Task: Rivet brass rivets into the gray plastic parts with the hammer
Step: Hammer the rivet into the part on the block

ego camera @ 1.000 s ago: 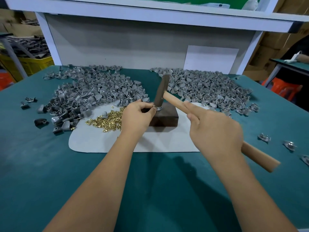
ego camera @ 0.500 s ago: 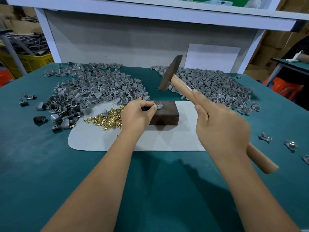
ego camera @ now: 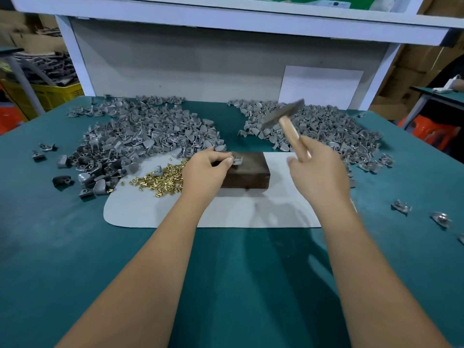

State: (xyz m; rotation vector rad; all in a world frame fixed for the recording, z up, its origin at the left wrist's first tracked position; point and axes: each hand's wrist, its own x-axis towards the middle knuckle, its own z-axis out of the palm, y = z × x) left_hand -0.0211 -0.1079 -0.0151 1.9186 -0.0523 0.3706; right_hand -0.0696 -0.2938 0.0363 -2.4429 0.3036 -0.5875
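Observation:
A dark block (ego camera: 248,170) lies on a pale mat (ego camera: 251,212) in the middle of the green table. My left hand (ego camera: 204,172) pinches a small gray plastic part (ego camera: 237,160) on the block's top left corner. My right hand (ego camera: 319,174) grips the wooden handle of a hammer (ego camera: 288,121), whose blurred metal head is raised above and to the right of the block. A heap of brass rivets (ego camera: 158,180) lies on the mat, left of my left hand.
Two big piles of gray parts lie behind the mat, a left pile (ego camera: 140,139) and a right pile (ego camera: 324,131). A few finished parts (ego camera: 401,207) are scattered at the right edge. A white shelf frame (ego camera: 226,23) rises at the back.
The hammer struck the part on the block, then rose up and to the right. My left hand stayed on the part.

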